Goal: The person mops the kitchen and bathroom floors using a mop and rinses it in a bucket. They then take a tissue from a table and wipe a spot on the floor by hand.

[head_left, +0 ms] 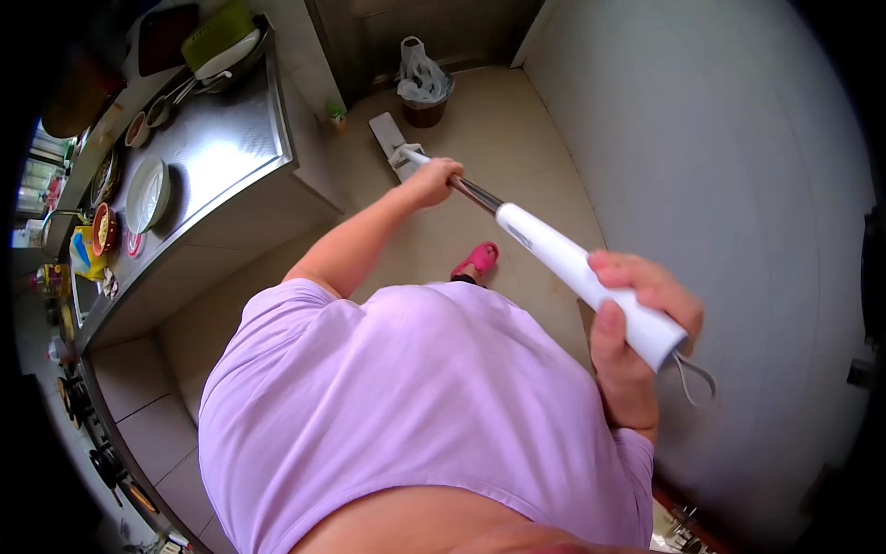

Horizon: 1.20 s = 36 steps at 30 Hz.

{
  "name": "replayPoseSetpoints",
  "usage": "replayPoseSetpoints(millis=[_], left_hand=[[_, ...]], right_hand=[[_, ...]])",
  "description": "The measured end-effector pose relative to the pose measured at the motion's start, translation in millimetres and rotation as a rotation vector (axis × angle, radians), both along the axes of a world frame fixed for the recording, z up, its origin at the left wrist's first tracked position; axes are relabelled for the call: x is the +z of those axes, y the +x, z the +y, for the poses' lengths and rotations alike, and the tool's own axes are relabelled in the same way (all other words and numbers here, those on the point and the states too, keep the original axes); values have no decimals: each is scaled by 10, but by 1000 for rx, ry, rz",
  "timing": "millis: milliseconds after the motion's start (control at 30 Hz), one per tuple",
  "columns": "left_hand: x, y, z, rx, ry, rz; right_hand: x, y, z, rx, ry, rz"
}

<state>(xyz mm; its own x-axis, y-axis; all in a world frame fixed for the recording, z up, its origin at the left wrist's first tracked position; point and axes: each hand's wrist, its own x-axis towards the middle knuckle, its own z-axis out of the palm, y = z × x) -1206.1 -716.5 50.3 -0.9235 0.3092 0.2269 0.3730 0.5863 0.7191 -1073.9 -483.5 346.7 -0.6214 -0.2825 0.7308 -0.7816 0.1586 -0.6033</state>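
Observation:
A flat mop (pixel 544 238) with a thick white handle and a metal pole slants across my front. My right hand (pixel 641 300) is closed round the white handle near its top end, where a grey loop hangs. Lower on the pole, my left hand (pixel 434 182) is wrapped about the shaft with its fingers shut. Beyond that hand the white mop head (pixel 392 138) rests on the tiled floor (pixel 517 157); my left hand and forearm hide part of it.
A brown bin (pixel 425 113) lined with a plastic bag stands by the door (pixel 397 37). Along the left runs a steel counter (pixel 221 129) with a white bowl (pixel 148 194) and other dishes. A plain wall (pixel 701 138) rises at the right. One pink shoe (pixel 478 261) shows below me.

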Motion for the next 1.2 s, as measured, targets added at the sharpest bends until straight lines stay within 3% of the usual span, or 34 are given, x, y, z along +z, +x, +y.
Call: replayPoseSetpoints(millis=[167,267,300,433,700,900,1033,1200], left_hand=[[-119,-1049,-65,125,-23,3],[-189,-1541,14,212,-16,44],[-7,-1634,145,212,17,3],[-34,-2303,23,215,39,4],[-171,-3235,815,-81,65,-94],[-326,-3769,1228,-218,114,-118],[-847,-3909,1115,-264,106,-157],[-879,-4110,817,-237,142,-131]], right_hand=[[-199,-1304,145,128,24,75],[-295,-1983,167,152,-94,159],[18,-2118,137,154,-47,124],[-39,-2731,41,148,26,172],[2,-3104,301,39,234,1],[-95,-3490,137,0,343,71],[-659,-3522,-76,-163,284,18],[-594,-3909,-392,-154,208,4]])
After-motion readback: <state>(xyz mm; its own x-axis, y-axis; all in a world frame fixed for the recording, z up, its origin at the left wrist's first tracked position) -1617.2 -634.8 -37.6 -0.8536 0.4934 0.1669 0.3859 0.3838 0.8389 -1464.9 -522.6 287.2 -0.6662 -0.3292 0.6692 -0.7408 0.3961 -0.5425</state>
